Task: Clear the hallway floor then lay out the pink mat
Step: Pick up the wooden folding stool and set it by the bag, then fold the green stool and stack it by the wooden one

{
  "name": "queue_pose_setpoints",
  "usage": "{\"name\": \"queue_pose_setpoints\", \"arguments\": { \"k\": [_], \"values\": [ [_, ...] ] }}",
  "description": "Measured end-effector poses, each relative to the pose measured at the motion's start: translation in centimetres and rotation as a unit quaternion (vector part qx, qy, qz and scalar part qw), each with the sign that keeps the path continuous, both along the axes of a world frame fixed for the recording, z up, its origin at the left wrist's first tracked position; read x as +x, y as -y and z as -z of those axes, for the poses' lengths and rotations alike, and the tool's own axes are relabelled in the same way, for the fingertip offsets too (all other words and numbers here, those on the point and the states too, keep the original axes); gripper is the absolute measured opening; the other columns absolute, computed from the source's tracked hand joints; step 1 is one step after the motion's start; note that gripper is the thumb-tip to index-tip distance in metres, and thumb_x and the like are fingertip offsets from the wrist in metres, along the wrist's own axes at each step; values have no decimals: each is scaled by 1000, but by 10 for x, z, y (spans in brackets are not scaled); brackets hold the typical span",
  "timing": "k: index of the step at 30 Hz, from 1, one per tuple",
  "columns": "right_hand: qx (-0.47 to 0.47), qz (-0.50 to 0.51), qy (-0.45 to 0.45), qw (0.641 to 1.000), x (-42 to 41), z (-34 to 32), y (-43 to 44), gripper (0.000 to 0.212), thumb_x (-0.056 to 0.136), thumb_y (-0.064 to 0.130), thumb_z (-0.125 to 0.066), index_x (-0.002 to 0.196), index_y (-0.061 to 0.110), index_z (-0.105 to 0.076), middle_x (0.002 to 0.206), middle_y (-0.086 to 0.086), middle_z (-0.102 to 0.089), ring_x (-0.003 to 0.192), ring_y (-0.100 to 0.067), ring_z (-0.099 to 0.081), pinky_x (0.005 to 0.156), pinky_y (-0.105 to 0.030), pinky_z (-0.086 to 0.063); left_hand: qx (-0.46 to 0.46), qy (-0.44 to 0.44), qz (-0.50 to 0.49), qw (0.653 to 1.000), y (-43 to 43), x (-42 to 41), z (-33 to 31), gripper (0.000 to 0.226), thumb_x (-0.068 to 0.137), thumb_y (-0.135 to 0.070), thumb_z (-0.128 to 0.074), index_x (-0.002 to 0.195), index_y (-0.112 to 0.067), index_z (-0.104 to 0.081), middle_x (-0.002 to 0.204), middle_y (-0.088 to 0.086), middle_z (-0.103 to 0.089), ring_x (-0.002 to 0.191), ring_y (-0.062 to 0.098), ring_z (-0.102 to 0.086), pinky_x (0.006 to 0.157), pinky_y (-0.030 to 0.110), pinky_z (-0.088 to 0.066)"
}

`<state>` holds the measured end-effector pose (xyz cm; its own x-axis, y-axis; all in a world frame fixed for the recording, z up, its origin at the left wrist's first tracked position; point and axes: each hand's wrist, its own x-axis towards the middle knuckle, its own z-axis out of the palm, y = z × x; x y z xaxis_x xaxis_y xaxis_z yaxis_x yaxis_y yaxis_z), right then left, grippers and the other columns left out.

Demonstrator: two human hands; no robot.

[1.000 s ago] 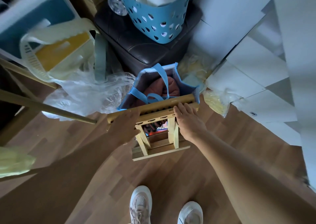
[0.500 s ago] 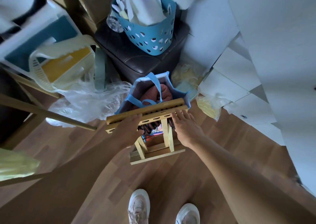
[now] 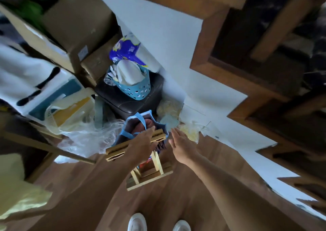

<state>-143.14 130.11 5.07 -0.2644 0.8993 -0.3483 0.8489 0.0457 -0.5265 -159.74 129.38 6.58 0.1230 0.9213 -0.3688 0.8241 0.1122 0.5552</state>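
Note:
A small pale wooden stool (image 3: 151, 170) stands on the wood floor (image 3: 176, 195) in front of my feet. Right behind it stands a blue tote bag (image 3: 135, 125) with something reddish inside. My left hand (image 3: 142, 146) hovers flat over the stool's slatted top with straight fingers, holding nothing. My right hand (image 3: 181, 144) is off the stool, just to its right, fingers straight and spread. No pink mat is visible.
Clear plastic bags (image 3: 88, 137) and a cream basket (image 3: 70, 111) lie left of the tote. A dark ottoman (image 3: 128, 100) carries a blue perforated basket (image 3: 135, 88). Cardboard boxes (image 3: 70, 28) stack behind. White stair wall (image 3: 202, 98) on the right.
Both hands have let go of the stool's top and opened; the right hand moved off to the right. The stool stays on the floor. My head tilted up.

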Motion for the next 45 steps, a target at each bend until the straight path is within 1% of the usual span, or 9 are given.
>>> {"name": "queue_pose_setpoints", "arguments": {
  "k": [2,5,9,16,21,27,30,34,45],
  "values": [
    [22,19,-8,1000,13,-32,10,51,100,22,-38,147,10,-22,152,-8,-30,141,-22,-26,112,-29,-25,12,21,14,1000,2,19,-26,50,94,-27,-50,140,-17,-35,135,6,-49,118,24,-53,96,43,-46],
    [70,41,10,997,39,-76,24,48,99,25,-40,144,13,-29,147,-8,-39,134,-21,-38,105,-26,-34,19,21,56,998,4,50,-61,50,96,-26,-47,143,-14,-34,146,10,-40,132,25,-41,109,38,-35],
    [62,124,9,990,76,-128,48,52,100,30,-38,147,15,-23,154,-5,-28,141,-20,-28,112,-26,-24,21,72,58,995,17,93,-106,58,95,-30,-50,147,-22,-24,142,11,-47,124,25,-51,102,36,-44],
    [55,247,29,967,123,-197,109,53,102,33,-29,150,14,-15,159,-3,-13,146,-18,-14,117,-29,-8,83,68,190,976,46,143,-173,57,98,-34,-42,149,-16,-21,154,5,-29,140,21,-31,112,32,-25],
    [67,345,7,936,150,-240,168,49,102,27,-31,147,11,-22,156,-3,-23,144,-23,-20,116,-37,-20,74,83,256,960,78,177,-214,55,98,-40,-36,148,-22,-20,155,-1,-26,142,19,-27,116,36,-20],
    [126,456,11,881,192,-277,250,39,100,16,-40,139,12,-38,143,-8,-43,129,-26,-44,96,-23,-37,78,110,360,923,134,242,-248,53,97,-44,-37,146,-27,-25,153,-3,-30,139,19,-33,113,34,-28],
    [109,504,15,857,216,-288,290,41,99,13,-38,139,6,-37,142,-13,-41,131,-30,-39,105,-34,-34,92,127,420,894,163,276,-260,53,98,-36,-42,147,-25,-24,149,0,-38,134,22,-41,103,31,-37],
    [127,562,19,817,238,-297,346,36,99,6,-37,131,-6,-45,138,-20,-43,132,-32,-38,108,-31,-21,88,151,478,861,202,315,-271,51,98,-31,-44,145,-20,-29,148,3,-39,134,21,-40,100,29,-36],
    [121,660,84,736,305,-306,490,47,99,17,-36,145,7,-29,151,-13,-31,137,-26,-33,104,-25,-26,90,176,604,772,324,422,-294,51,99,-28,-41,146,-15,-29,142,6,-48,129,21,-45,96,24,-33]
  ]
}}
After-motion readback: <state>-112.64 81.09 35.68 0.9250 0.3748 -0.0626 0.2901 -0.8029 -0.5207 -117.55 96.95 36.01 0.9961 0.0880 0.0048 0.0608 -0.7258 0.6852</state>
